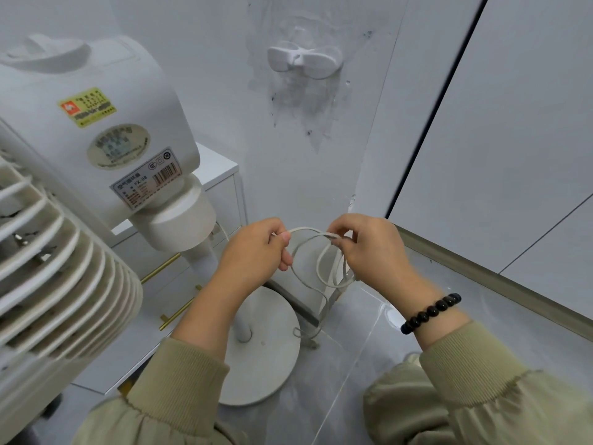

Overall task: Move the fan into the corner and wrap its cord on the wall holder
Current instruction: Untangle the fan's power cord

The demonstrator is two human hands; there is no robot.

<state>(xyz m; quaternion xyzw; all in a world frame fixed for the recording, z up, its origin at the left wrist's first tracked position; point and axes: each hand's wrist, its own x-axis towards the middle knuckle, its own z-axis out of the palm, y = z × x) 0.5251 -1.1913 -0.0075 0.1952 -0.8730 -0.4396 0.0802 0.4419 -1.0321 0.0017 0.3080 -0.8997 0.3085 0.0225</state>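
A white wall corner with scuffed, patchy paint fills the head view, above a pale glossy tile floor [401, 332]. High on the wall sits a white wall holder [305, 59] with two rounded wings, nothing on it. The fan [96, 133] stands at the left, its white motor housing with stickers and its ribbed grille close to the camera, its pole running down to a round base [266, 354] on the floor by the corner. The left hand [253, 248] pinches the cord [308, 264] between thumb and curled fingers; the right hand [369, 248], a dark bead bracelet [430, 313] on its wrist, pinches gathered loops of it. The loops hang between both hands, well below the holder, a strand trailing to the floor beside the base. A white cabinet [221, 168] with brass handles stands behind the fan.
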